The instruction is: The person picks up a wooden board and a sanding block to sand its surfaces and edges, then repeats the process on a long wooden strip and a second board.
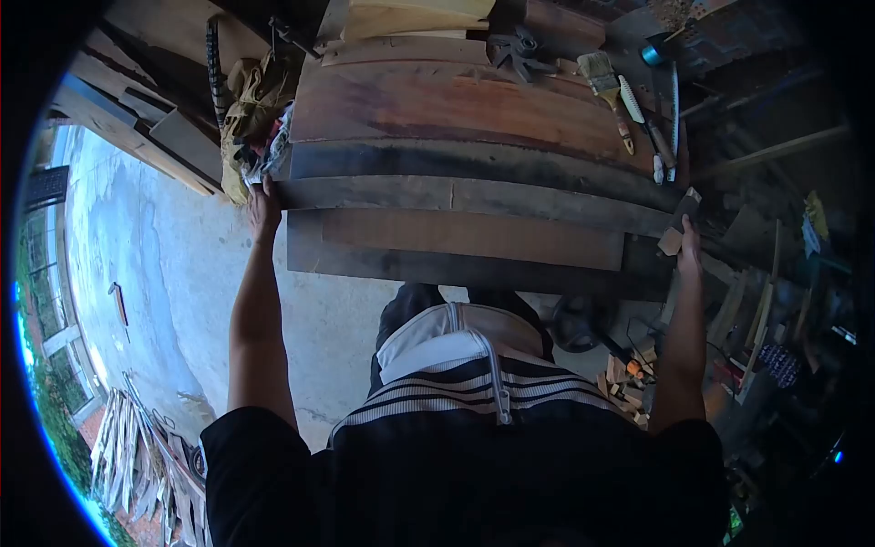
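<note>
A long narrow wooden board (383,192) lies across the workbench from left to right. At its left end is my left hand (265,208), its fingers closed on the board's end. My right hand (690,244) is at the far right, closed on a short flat wooden block (679,221) beside the board's right end. Nearer my body, a brown flat panel (474,239) rests on a dark lower surface, below the long board.
The reddish workbench top (410,100) carries a paintbrush (604,87), a metal star-shaped part (521,53) and pale planks (415,18). A cloth bundle (246,118) hangs at the left. Scrap wood (137,456) lies on the floor at lower left.
</note>
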